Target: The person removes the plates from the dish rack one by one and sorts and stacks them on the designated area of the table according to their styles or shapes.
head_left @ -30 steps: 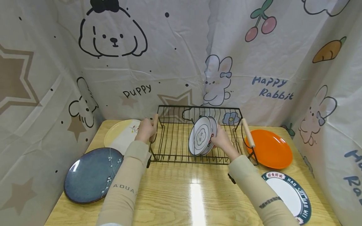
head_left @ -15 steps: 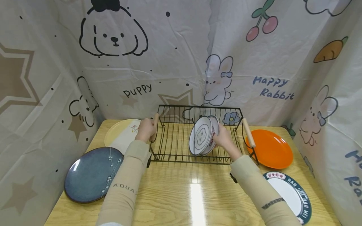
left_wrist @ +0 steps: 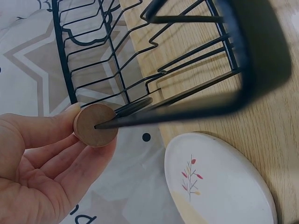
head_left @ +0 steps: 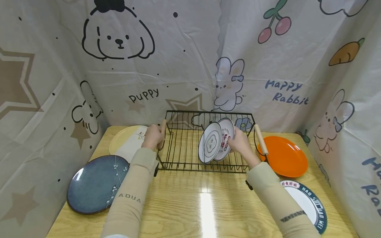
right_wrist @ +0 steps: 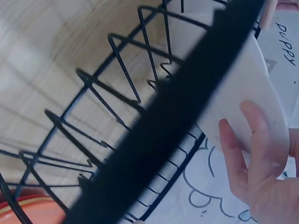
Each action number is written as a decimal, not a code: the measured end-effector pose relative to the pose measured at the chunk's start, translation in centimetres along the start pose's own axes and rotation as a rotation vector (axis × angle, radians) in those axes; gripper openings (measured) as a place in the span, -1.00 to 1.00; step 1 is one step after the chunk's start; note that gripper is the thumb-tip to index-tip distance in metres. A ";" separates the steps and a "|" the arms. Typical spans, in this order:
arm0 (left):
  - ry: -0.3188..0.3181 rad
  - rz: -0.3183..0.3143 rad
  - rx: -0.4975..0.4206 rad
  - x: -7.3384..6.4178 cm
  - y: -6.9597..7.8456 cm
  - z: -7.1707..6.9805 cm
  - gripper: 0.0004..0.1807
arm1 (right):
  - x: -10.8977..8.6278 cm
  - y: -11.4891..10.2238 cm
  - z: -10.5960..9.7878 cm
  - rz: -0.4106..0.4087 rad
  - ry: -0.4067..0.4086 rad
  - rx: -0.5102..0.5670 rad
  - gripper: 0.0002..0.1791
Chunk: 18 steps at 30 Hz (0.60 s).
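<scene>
My left hand [head_left: 153, 137] holds the round wooden handle [left_wrist: 95, 125] at the left end of a black wire dish rack [head_left: 178, 168], thumb on one side and fingers on the other. Two small white plates stand tilted in the rack. The left plate [head_left: 212, 142] has a dark rim and grey centre print, and it overlaps part of its neighbour. With my right hand [head_left: 241, 145] I pinch the right edge of the other plate [head_left: 227, 132], which carries red lettering. In the right wrist view my fingers [right_wrist: 259, 144] lie across the white back of this plate.
A yellow-and-white plate [head_left: 122, 142] and a blue plate [head_left: 95, 185] lie left of the rack. To the right lie an orange plate [head_left: 285, 157] and a white plate with a green lettered rim [head_left: 315, 205], partly behind my right sleeve. A printed curtain [head_left: 184, 66] surrounds the table.
My right hand has moved slightly to the right with the red-lettered plate, which now shows more beside the other plate. My left hand stays on the handle.
</scene>
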<state>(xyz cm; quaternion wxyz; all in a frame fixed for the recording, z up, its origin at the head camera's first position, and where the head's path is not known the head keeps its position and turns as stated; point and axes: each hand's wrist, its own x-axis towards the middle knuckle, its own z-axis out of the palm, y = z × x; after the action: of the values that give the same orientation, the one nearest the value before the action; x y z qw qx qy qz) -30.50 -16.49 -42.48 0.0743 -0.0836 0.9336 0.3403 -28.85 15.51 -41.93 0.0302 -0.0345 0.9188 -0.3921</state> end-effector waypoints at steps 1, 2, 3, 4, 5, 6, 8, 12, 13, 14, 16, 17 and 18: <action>-0.001 -0.003 0.000 0.0 0.0 0.0 -0.56 | 0.0 0.0 -0.2 -0.010 0.014 -0.018 -0.42; -0.001 -0.008 -0.001 0.0 0.1 -0.1 -0.56 | 0.0 0.0 -0.4 -0.019 0.025 -0.033 -0.42; 0.000 -0.010 -0.002 0.0 0.1 -0.1 -0.57 | -0.1 0.0 -0.5 -0.028 0.040 -0.051 -0.41; 0.000 -0.011 -0.003 0.0 0.1 -0.1 -0.56 | -0.1 0.0 -0.7 -0.034 0.049 -0.057 -0.41; -0.001 -0.009 -0.004 0.0 0.1 0.0 -0.56 | -0.1 0.0 -0.9 -0.037 0.054 -0.058 -0.40; -0.001 -0.005 -0.004 0.0 0.1 0.0 -0.55 | -0.2 0.0 -1.1 -0.034 0.057 -0.059 -0.38; -0.001 0.001 -0.008 0.0 0.1 0.0 -0.54 | -0.3 0.0 -1.5 -0.025 0.058 -0.053 -0.35; 0.001 0.006 -0.016 0.0 0.1 0.0 -0.48 | -0.8 0.0 -2.5 -0.022 0.067 -0.034 -0.33; 0.002 0.003 -0.019 0.0 0.1 0.0 -0.47 | -0.9 -0.1 -2.8 -0.020 0.076 -0.042 -0.33; 0.003 0.001 -0.023 0.0 0.1 0.0 -0.47 | -1.1 -0.1 -3.1 -0.019 0.087 -0.045 -0.33; 0.003 0.004 -0.020 0.1 0.0 0.0 -0.48 | -1.4 0.0 -3.7 -0.023 0.107 -0.038 -0.33; 0.003 0.005 -0.018 0.1 0.0 0.0 -0.48 | -1.5 0.0 -4.0 -0.028 0.121 -0.043 -0.33; 0.000 0.005 -0.016 0.1 0.0 0.0 -0.49 | -1.7 0.1 -4.3 -0.037 0.139 -0.051 -0.33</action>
<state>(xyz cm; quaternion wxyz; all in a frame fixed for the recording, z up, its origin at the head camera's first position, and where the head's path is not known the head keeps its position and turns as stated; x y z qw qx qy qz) -30.57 -16.48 -42.53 0.0728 -0.0818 0.9312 0.3478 -27.50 18.79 -38.98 -0.0418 -0.0248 0.9276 -0.3704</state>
